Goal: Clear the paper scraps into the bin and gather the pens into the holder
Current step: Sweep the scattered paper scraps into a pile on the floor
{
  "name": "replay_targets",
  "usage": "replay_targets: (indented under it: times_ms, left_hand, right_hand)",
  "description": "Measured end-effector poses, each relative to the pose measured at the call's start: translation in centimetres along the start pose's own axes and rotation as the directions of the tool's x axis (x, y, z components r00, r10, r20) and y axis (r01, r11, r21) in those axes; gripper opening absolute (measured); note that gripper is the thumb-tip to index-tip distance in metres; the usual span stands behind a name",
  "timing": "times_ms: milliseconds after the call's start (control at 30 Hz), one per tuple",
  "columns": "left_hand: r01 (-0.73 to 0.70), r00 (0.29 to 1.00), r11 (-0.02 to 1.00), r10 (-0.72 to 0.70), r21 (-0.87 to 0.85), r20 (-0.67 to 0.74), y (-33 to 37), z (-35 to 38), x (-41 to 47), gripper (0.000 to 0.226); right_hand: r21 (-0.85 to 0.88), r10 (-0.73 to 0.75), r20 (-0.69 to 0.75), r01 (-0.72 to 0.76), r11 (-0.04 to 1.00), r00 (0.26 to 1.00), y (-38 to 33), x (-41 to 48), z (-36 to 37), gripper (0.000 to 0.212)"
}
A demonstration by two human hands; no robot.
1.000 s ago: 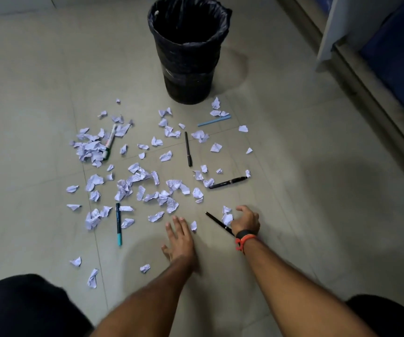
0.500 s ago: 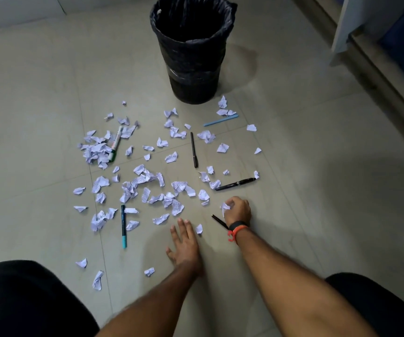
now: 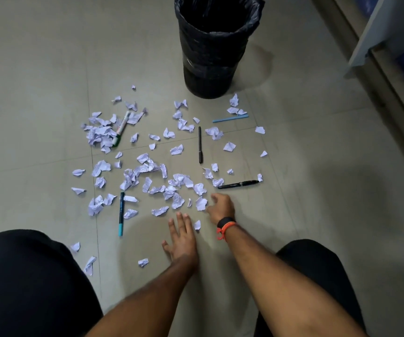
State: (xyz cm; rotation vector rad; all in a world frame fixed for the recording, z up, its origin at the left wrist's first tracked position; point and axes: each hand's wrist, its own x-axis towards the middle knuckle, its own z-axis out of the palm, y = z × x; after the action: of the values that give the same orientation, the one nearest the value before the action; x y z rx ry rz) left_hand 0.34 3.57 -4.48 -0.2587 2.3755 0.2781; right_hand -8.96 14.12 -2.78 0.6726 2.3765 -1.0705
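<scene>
Touching paper scrap (image 3: 201, 203), curled right hand (image 3: 221, 207)

Light is dim, cool and flat, with a grey-green cast over the floor (image 3: 50, 69). Shadows fall rightward, so the light comes from the left of the fingers. The bin (image 3: 214, 57) throws a soft shadow to its right, and a broad, faint shadow lies on the tiles well right of the right hand (image 3: 221, 207). A rounded soft shadow sits just left of the left hand (image 3: 182, 239). The right hand's fingers (image 3: 214, 198) are motion-smeared; their grip cannot be read. Scraps (image 3: 177, 200) near the fingers show print lines; those farther off go soft. Knees (image 3: 26, 276) are crushed to black and swell with wide-angle stretch.
</scene>
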Motion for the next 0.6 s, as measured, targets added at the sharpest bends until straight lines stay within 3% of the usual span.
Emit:
replay_targets:
  times_ms: [67, 233, 500, 600]
  left_hand:
    - [-0.010, 1.000, 1.000, 0.010, 0.003, -0.010, -0.2, 0.0, -0.1, 0.079]
    - [0.009, 1.000, 1.000, -0.009, -0.014, 0.012, 0.1, -0.5, -0.3, 0.079]
    - [0.077, 0.997, 0.995, -0.075, -0.069, 0.035, 0.5, -0.4, 0.0, 0.084]
    - [0.082, 0.996, 0.995, -0.081, -0.059, 0.029, 0.6, -0.5, -0.2, 0.085]
  right_hand:
    - [0.039, -0.103, 0.058, 0.101, 0.994, 0.993, -1.0, -0.9, 0.3, 0.030]
    - [0.255, 0.031, -0.341, 0.061, 0.965, 0.940, -0.3, -0.9, -5.5, 0.035]
    - [0.411, 0.345, -0.417, -0.164, 0.897, 0.841, 2.4, 5.8, -10.6, 0.014]
    - [0.376, 0.355, -0.410, -0.199, 0.905, 0.840, 2.7, 7.2, -12.6, 0.015]
